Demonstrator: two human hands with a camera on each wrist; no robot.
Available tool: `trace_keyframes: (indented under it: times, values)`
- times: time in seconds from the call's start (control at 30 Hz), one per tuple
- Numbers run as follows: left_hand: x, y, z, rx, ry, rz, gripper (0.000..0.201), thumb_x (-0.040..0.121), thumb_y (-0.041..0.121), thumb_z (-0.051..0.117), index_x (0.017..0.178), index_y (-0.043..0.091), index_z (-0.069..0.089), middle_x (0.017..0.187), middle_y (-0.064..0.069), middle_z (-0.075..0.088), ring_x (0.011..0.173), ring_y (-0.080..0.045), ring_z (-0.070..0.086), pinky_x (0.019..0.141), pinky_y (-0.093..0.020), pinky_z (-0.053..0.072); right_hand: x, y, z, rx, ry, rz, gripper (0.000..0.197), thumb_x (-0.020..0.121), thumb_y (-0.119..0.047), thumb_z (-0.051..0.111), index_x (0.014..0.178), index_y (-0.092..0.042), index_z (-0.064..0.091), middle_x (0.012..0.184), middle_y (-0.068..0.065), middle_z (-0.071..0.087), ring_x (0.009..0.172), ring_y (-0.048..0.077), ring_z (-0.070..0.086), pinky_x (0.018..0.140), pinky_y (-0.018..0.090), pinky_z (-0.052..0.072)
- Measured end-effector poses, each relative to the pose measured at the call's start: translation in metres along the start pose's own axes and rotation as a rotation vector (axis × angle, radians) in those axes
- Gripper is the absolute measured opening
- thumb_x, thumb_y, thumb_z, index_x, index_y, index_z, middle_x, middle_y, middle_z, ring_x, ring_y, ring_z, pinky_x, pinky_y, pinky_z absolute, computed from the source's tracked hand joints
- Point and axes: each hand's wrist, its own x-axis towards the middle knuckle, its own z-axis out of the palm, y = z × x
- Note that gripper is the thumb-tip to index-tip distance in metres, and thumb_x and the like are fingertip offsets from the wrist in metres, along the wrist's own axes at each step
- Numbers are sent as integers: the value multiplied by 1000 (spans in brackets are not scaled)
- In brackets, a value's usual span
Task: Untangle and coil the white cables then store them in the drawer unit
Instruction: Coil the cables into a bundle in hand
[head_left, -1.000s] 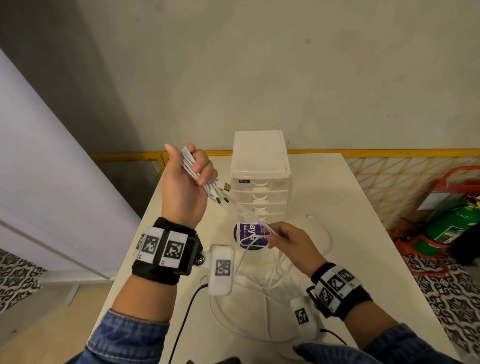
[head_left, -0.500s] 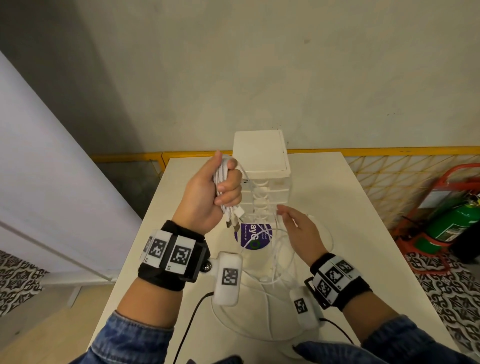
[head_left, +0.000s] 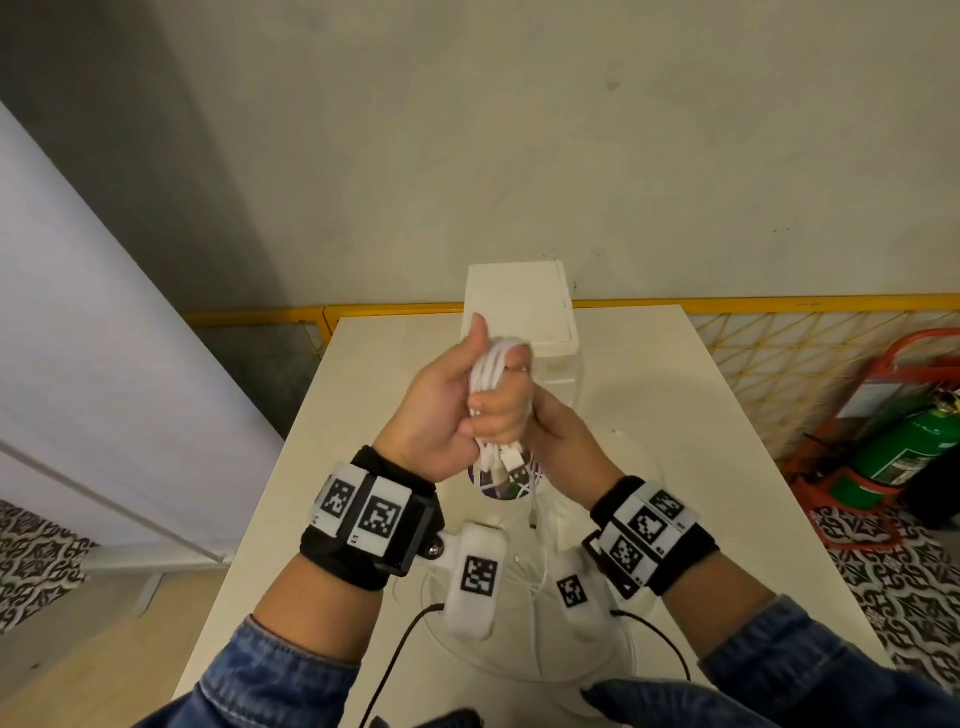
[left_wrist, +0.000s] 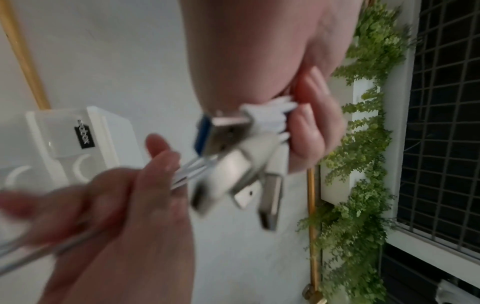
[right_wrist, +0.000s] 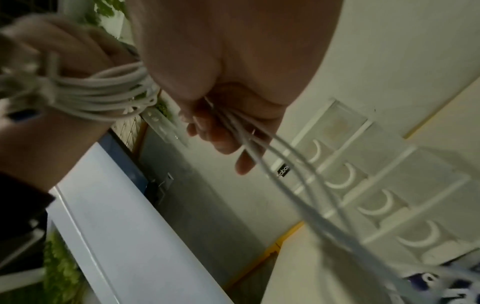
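My left hand (head_left: 488, 410) is a fist round a bundle of white cables (head_left: 496, 364), held above the table in front of the white drawer unit (head_left: 519, 306). Several USB plugs (head_left: 511, 462) hang out below the fist; the left wrist view shows these plugs (left_wrist: 233, 156) close up. My right hand (head_left: 550, 426) sits right beside the fist and pinches the trailing strands (right_wrist: 280, 162). In the right wrist view, loops of cable (right_wrist: 103, 94) wrap round the left hand. The strands run down to loose cable (head_left: 535, 566) on the table (head_left: 701, 467). The drawers (right_wrist: 363, 181) are closed.
A round purple sticker (head_left: 485, 488) lies on the table under the hands. A green fire extinguisher (head_left: 904, 447) in a red stand is on the floor to the right, behind a yellow mesh fence (head_left: 779, 353). A white panel (head_left: 78, 338) stands at the left.
The left hand moved right, to the front of the drawer unit, with the cables bunched tighter in its fist. The right hand rose from the table to meet it and took the strands.
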Motion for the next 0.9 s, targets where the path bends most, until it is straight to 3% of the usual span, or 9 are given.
trace_keyframes:
  times: [0.1, 0.2, 0.33, 0.43, 0.5, 0.6, 0.67, 0.77, 0.9]
  values:
    - [-7, 20, -12, -123, 33, 236, 48, 95, 49, 21, 82, 10, 46, 50, 6, 27, 37, -8, 23, 40, -21, 23, -12, 24, -2, -162, -40, -14, 19, 96, -21, 42, 83, -31, 52, 57, -8, 48, 50, 5, 45, 55, 29, 41]
    - [-14, 28, -20, -104, 168, 430, 50, 95, 52, 20, 81, 13, 49, 49, 7, 36, 38, -6, 24, 42, -19, 26, -22, 40, -4, -235, -66, -54, 16, 95, -24, 41, 88, -31, 54, 55, -18, 54, 51, 2, 46, 57, 25, 41]
    - [-18, 27, -26, -3, 348, 608, 45, 98, 47, 20, 81, 15, 47, 54, 6, 41, 42, -7, 33, 47, -20, 29, -26, 49, -4, -365, -122, 9, 27, 97, -27, 41, 83, -43, 56, 50, -13, 54, 51, 3, 49, 65, 28, 47]
    - [-19, 25, -30, 66, 471, 690, 36, 99, 38, 25, 82, 15, 46, 57, 4, 44, 46, -9, 36, 51, -22, 32, -30, 49, -3, -435, -179, 61, 23, 98, -24, 40, 96, -23, 63, 61, -36, 58, 60, -9, 54, 60, 12, 37]
    - [-15, 23, -34, 168, 623, 708, 35, 99, 38, 24, 82, 16, 45, 56, 4, 44, 45, -11, 36, 50, -23, 31, -30, 47, -1, -495, -193, -4, 31, 97, -33, 39, 104, -16, 64, 69, -36, 61, 70, -11, 57, 64, 10, 39]
    - [-6, 21, -38, 455, 894, 578, 36, 101, 29, 23, 75, 15, 44, 46, 7, 44, 44, -13, 37, 41, -22, 30, -29, 43, 0, -585, -215, -100, 43, 91, -51, 33, 109, -25, 63, 90, -8, 72, 82, 8, 65, 75, 31, 52]
    - [-6, 14, -42, 884, 995, 430, 35, 101, 23, 28, 70, 14, 43, 47, 5, 47, 45, -8, 40, 43, -20, 34, -27, 38, -5, -623, -199, -163, 40, 90, -50, 35, 107, -28, 63, 87, 0, 72, 78, 15, 64, 71, 35, 51]
    - [-12, -9, -54, 1305, 841, 159, 35, 99, 31, 37, 74, 12, 51, 61, -3, 49, 51, -12, 45, 55, -31, 40, -23, 24, -12, -586, -124, -274, 31, 89, -43, 43, 99, -25, 66, 86, -4, 71, 76, 10, 63, 70, 29, 50]
    - [-11, -31, -71, 1236, 626, -228, 59, 93, 51, 40, 78, -4, 55, 64, -20, 54, 61, -17, 50, 60, -45, 43, -15, 13, -20, -625, -61, -300, 16, 87, -44, 45, 92, -33, 55, 78, -2, 71, 67, 14, 64, 65, 34, 51]
